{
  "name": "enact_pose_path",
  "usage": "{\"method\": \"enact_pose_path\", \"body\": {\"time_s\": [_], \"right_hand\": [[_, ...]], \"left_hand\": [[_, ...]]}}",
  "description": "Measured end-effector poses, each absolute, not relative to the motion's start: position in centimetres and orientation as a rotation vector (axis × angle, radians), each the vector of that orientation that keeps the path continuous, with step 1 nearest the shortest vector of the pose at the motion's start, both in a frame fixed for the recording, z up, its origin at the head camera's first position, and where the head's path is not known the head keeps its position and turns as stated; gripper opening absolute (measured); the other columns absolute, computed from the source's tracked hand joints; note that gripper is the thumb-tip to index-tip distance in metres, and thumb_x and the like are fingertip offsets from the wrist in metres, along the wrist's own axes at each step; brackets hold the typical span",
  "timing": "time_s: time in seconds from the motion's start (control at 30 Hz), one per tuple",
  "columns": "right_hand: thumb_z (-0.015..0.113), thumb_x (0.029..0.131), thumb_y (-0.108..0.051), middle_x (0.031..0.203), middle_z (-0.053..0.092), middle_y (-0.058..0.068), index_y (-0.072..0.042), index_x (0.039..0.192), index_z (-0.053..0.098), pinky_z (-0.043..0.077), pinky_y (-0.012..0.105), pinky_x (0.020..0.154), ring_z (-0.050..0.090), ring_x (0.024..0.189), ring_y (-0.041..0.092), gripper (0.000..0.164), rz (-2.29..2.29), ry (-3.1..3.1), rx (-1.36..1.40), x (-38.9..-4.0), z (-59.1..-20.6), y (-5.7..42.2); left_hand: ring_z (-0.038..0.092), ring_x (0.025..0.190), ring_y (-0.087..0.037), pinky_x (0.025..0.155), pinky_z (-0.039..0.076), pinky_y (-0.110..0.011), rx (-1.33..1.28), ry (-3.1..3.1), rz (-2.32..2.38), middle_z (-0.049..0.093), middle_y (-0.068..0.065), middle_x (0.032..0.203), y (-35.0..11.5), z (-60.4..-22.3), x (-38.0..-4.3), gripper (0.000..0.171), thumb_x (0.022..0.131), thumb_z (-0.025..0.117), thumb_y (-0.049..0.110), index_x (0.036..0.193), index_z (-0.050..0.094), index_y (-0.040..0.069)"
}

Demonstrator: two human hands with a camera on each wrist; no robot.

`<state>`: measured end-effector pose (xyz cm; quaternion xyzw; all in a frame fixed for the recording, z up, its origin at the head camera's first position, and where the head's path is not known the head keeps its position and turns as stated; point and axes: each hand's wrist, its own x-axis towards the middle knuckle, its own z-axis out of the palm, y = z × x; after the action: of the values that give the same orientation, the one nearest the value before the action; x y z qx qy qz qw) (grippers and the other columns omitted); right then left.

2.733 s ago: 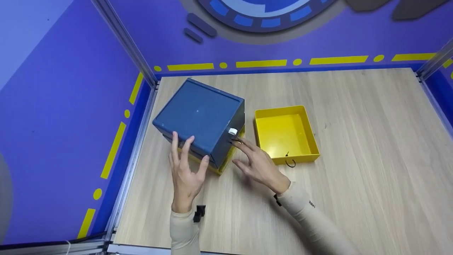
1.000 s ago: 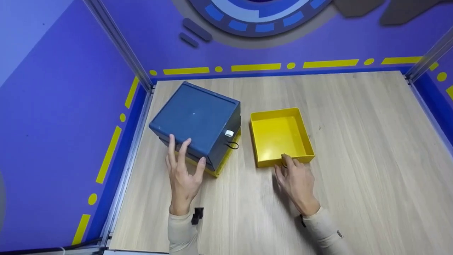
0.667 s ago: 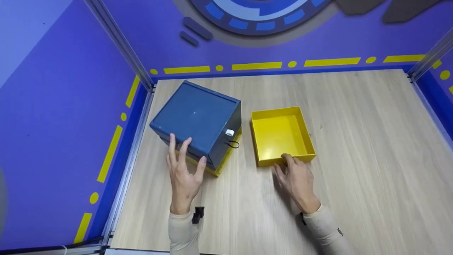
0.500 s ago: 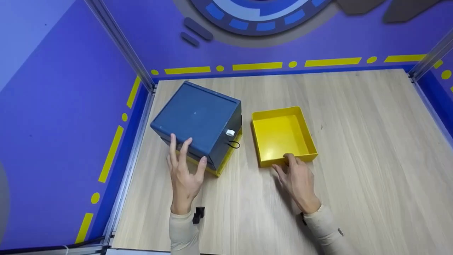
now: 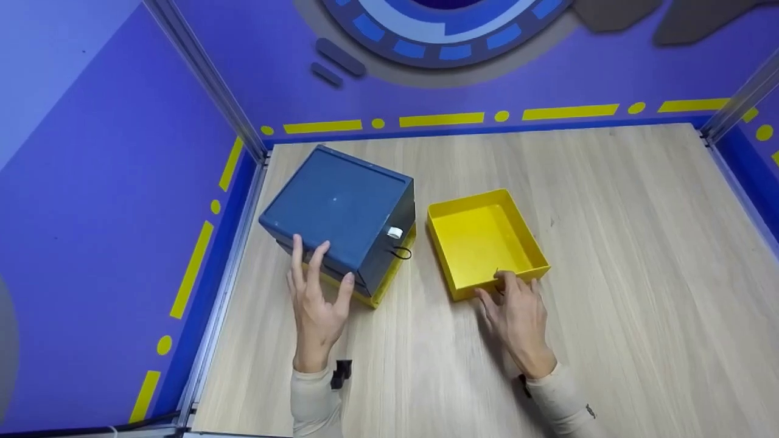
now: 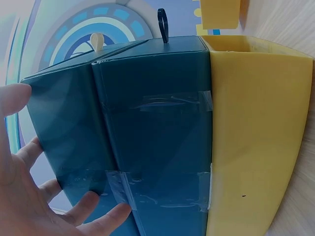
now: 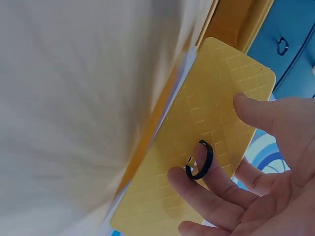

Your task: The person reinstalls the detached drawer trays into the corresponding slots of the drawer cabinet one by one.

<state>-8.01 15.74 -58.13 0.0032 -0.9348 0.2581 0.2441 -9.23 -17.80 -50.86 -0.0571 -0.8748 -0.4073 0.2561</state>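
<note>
A dark blue drawer box (image 5: 335,201), two units taped together in the left wrist view, stands on a yellow case (image 6: 256,128) at the left. My left hand (image 5: 316,304) rests spread fingers along its near side. To the right, a yellow drawer (image 5: 481,237) without contents lies turned slightly on the table. My right hand (image 5: 520,319) is at its near wall, with the index finger at the rim. In the right wrist view, fingers curl at the black loop handle (image 7: 210,160) on the drawer's front, and the thumb lies against that front. Another black loop (image 5: 401,252) and a white tab (image 5: 395,232) stick out of the blue box's right side.
The wooden tabletop (image 5: 633,274) stretches out to the right of the drawer. Purple printed panels (image 5: 122,213) with metal posts (image 5: 207,73) wall in the left, back and right sides. Black wrist mounts show at both sleeves.
My right hand has moved from the blue box's black loop to the yellow drawer. Over the last half second the drawer has turned slightly counter-clockwise. The left hand stays on the box.
</note>
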Motion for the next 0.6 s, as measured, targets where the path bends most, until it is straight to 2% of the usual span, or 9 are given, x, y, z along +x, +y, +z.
{"method": "enact_pose_path", "body": {"time_s": [0.1,0.23,0.33,0.47,0.6], "right_hand": [[0.095,0.081,-0.021,0.087,0.076,0.021,0.004,0.110,0.067,0.043,0.074,0.109,0.074,0.080,0.043,0.047,0.694,-2.553,0.037,-7.6,-57.8,15.7],[0.095,0.080,-0.020,0.089,0.077,0.022,0.004,0.110,0.067,0.046,0.072,0.107,0.074,0.080,0.042,0.047,0.706,-2.540,0.085,-7.0,-57.4,15.7],[0.096,0.078,-0.017,0.090,0.078,0.021,0.002,0.110,0.068,0.055,0.060,0.092,0.073,0.083,0.041,0.047,0.738,-2.520,0.119,-6.4,-57.2,15.9],[0.098,0.075,-0.013,0.091,0.078,0.018,-0.001,0.109,0.069,0.056,0.049,0.070,0.071,0.082,0.037,0.047,0.769,-2.504,0.167,-5.6,-57.1,16.0],[0.099,0.073,-0.011,0.091,0.077,0.015,-0.002,0.109,0.069,0.057,0.045,0.062,0.072,0.078,0.031,0.048,0.784,-2.521,0.192,-4.9,-57.1,16.0]], "left_hand": [[0.030,0.156,-0.048,0.114,0.032,-0.076,-0.140,-2.376,-1.110,0.014,-0.014,0.179,-17.8,-51.0,-9.1,0.065,0.097,0.076,0.027,0.157,0.052,0.022],[0.030,0.156,-0.048,0.114,0.033,-0.077,-0.124,-2.368,-1.121,0.014,-0.014,0.180,-17.9,-51.1,-8.9,0.065,0.097,0.076,0.026,0.156,0.052,0.022],[0.030,0.155,-0.049,0.113,0.033,-0.077,-0.126,-2.363,-1.124,0.015,-0.015,0.179,-17.8,-51.0,-8.9,0.064,0.096,0.076,0.025,0.156,0.053,0.021],[0.029,0.156,-0.050,0.114,0.032,-0.077,-0.145,-2.363,-1.118,0.015,-0.017,0.179,-17.8,-51.0,-9.0,0.064,0.096,0.076,0.024,0.156,0.053,0.020],[0.030,0.156,-0.048,0.113,0.034,-0.076,-0.145,-2.372,-1.121,0.015,-0.015,0.179,-17.8,-50.9,-9.1,0.063,0.097,0.076,0.026,0.156,0.053,0.022]]}}
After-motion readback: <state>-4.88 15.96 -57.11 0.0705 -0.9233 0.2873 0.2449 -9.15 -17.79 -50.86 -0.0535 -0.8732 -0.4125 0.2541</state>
